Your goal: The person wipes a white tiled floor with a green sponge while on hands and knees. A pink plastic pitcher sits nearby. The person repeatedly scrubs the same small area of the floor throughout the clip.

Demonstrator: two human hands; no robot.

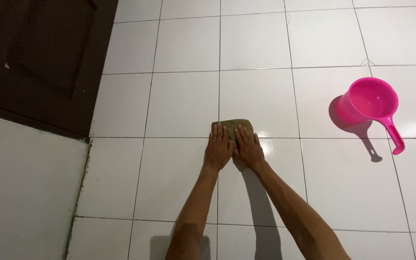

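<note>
Head view, largest to smallest: white tiled floor [179, 106]; dark door [44, 58] upper left; pink dipper [369, 103], well right, handle toward viewer; left hand [219, 150] and right hand [248, 149], flat, pressing olive cloth [233, 126] directly ahead of fingertips, long axis crosswise; hands equally near.

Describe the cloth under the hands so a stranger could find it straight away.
On the white tiled floor, look just right of the dark wooden door. Both hands, left hand and right hand, press flat on a small folded cloth. It is olive-brown, unlike the pink water dipper.
</note>
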